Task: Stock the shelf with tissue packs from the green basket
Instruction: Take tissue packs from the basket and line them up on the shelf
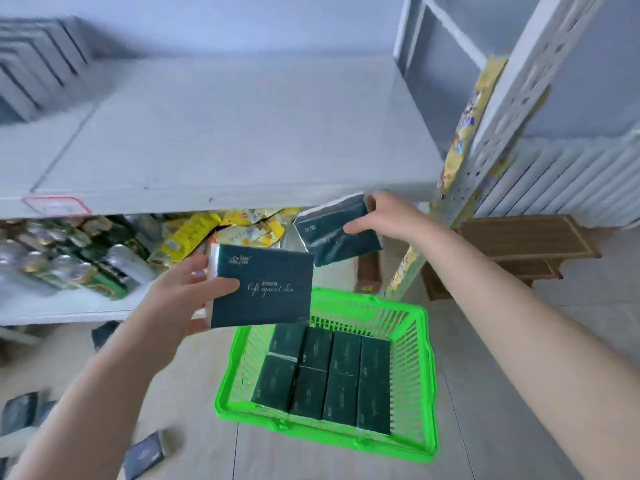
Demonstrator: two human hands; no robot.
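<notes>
Now each hand grips a tissue pack: left hand (180, 299) one (260, 285), right hand (388, 216) another (332, 230). Next, probably, both go up onto the bare shelf (221, 133) above the green basket (426, 375).

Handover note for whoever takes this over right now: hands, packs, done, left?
Left hand grips one tissue pack; right hand grips a second pack near the shelf front edge.
Green basket on the floor holds several more packs.
Done: two packs out of the basket.
Left: set both on the shelf, then empty the basket.
</notes>
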